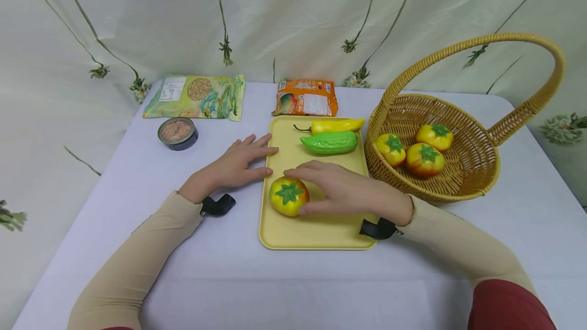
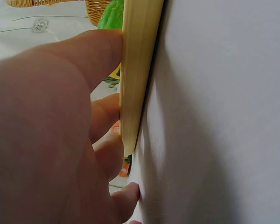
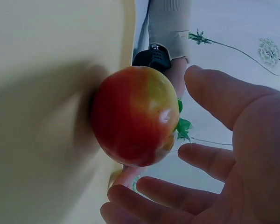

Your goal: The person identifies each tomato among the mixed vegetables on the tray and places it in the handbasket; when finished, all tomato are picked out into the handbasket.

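A yellow-red toy tomato (image 1: 288, 196) with a green leafy top rests on the left part of a yellow tray (image 1: 321, 236). My right hand (image 1: 344, 187) hovers beside it, thumb and fingers spread. In the right wrist view a gap shows between those fingers and the tomato (image 3: 135, 116). My left hand (image 1: 236, 163) lies at the tray's left edge, fingers extended. Its thumb and some fingertips touch the rim (image 2: 137, 70) in the left wrist view. Farther back on the tray lie a green ridged toy vegetable (image 1: 330, 142) and a yellow toy chili pepper (image 1: 337, 126).
A wicker basket (image 1: 458, 187) with a tall handle stands to the right, holding 3 similar tomatoes (image 1: 425, 160). An orange packet (image 1: 306, 98) lies behind the tray. At the back left are a green packet (image 1: 194, 97) and a small round tin (image 1: 178, 133).
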The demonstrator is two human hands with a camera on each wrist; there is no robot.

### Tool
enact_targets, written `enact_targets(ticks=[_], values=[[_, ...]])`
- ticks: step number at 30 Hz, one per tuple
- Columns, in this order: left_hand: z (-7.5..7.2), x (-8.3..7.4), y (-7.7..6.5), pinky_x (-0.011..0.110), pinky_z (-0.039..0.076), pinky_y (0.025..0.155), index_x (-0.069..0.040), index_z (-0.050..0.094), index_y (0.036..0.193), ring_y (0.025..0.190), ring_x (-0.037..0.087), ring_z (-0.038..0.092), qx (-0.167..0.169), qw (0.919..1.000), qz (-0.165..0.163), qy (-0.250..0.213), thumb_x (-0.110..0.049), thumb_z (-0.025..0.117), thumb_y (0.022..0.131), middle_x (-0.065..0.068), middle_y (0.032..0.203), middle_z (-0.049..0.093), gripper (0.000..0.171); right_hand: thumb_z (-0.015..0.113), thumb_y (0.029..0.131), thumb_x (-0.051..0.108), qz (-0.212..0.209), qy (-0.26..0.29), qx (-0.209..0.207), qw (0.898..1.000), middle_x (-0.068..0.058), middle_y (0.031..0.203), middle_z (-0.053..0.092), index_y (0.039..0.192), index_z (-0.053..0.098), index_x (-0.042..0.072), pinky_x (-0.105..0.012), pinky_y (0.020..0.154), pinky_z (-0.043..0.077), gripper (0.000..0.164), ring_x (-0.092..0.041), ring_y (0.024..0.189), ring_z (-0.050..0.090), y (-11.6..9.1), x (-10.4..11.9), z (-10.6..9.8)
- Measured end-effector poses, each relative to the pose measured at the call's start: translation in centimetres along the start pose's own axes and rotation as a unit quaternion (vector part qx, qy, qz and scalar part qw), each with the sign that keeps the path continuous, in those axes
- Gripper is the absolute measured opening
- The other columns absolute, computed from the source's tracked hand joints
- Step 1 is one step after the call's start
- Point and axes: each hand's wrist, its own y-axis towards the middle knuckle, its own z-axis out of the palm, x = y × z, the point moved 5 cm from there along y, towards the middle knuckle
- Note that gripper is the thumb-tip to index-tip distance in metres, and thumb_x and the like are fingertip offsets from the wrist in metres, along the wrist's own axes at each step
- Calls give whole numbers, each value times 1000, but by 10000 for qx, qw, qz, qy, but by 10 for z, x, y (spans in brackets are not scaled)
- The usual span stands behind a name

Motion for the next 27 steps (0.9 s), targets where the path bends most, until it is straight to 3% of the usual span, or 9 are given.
enact_targets(ticks=[6, 14, 27], values=[[-1, 0, -1, 73, 2, 123, -16, 48, 153, 157, 51, 7, -11, 10000, 43, 0, -41, 61, 101, 13, 172, 18, 60, 79, 88, 41, 134, 167, 175, 9996, -7, 150, 55, 154, 45, 14, -41, 117, 44, 79, -21, 138, 52, 11, -4, 12], [-1, -2, -2, 72, 1, 123, -16, 48, 153, 157, 51, 6, -20, 10000, 51, 42, -42, 60, 101, 12, 172, 18, 59, 83, 84, 39, 91, 559, 51, 9984, -3, 156, 49, 157, 40, 15, -42, 119, 42, 88, -21, 142, 48, 17, -11, 24], [0, -1, 0, 72, 1, 123, -16, 48, 154, 157, 51, 6, 7, 10000, 77, 46, -41, 60, 101, 12, 172, 18, 59, 85, 81, 43, 117, 618, -107, 9980, -4, 149, 54, 159, 35, 18, -41, 115, 45, 96, -19, 136, 53, 20, -16, 34]])
